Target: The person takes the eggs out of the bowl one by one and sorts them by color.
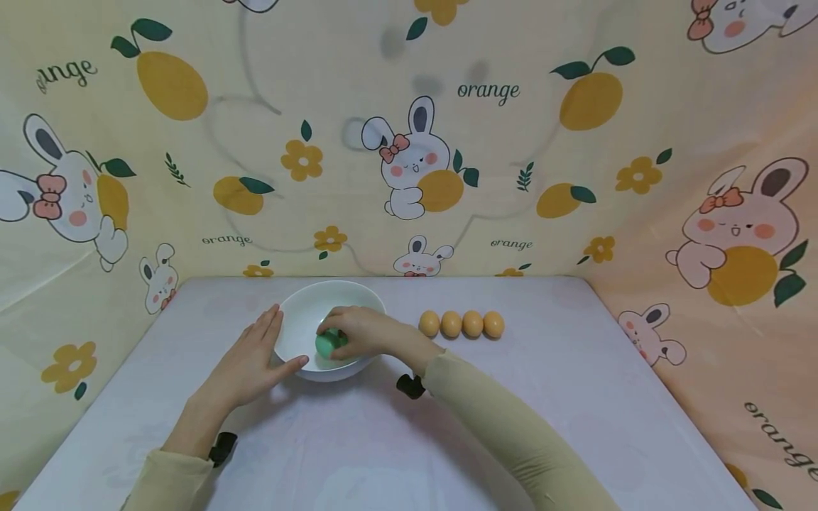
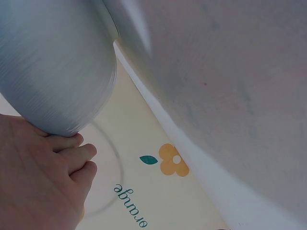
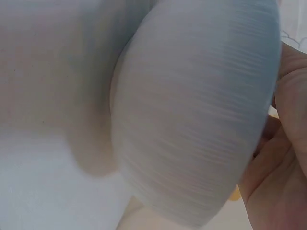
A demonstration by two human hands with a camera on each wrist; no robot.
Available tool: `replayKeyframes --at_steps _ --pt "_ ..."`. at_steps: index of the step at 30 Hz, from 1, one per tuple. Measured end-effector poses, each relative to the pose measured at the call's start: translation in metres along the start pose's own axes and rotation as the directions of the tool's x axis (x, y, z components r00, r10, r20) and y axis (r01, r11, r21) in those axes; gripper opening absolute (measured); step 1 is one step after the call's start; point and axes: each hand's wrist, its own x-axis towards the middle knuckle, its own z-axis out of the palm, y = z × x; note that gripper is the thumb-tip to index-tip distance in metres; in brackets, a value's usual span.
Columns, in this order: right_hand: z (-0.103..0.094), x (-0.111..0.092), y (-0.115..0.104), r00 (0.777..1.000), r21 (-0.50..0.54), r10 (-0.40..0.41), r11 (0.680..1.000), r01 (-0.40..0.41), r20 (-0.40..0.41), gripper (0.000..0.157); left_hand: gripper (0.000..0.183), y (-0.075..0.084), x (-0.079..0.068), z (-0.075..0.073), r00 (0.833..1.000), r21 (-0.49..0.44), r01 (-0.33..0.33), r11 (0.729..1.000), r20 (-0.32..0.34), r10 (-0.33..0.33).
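A wide white bowl (image 1: 299, 323) stands toward the back of the table, left of centre. My left hand (image 1: 249, 363) rests on its left rim, fingers fairly straight and the thumb along the near edge. Over the inside of the bowl, my right hand (image 1: 358, 332) grips a smooth, round green object (image 1: 326, 344) from above, fingers curled round it. Part of that object is hidden under the fingers. The left wrist view has the left hand (image 2: 43, 177) at the rim of the bowl (image 2: 57, 62). In the right wrist view the bowl's outer wall (image 3: 192, 115) hides the right hand's fingertips.
Several brown eggs (image 1: 451, 324) lie in a row on the table (image 1: 409, 447), right of the bowl. Behind and at both sides hangs a cream cloth (image 1: 345, 78) printed with rabbits and oranges. Its lower edge meets the table's back edge.
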Motion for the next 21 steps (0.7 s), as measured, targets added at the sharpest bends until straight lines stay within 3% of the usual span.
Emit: replayKeyframes --at_steps 11,21 --pt "-0.009 -0.018 0.002 0.991 0.065 -0.047 0.996 0.055 -0.124 0.046 0.111 0.001 0.001 0.0 1.0 0.008 0.013 1.0 0.005 -0.013" --pt "-0.01 -0.045 0.007 0.961 0.138 -0.033 0.988 0.073 -0.276 0.047 0.112 0.0 0.002 0.002 1.0 0.016 0.02 1.0 0.001 -0.02"
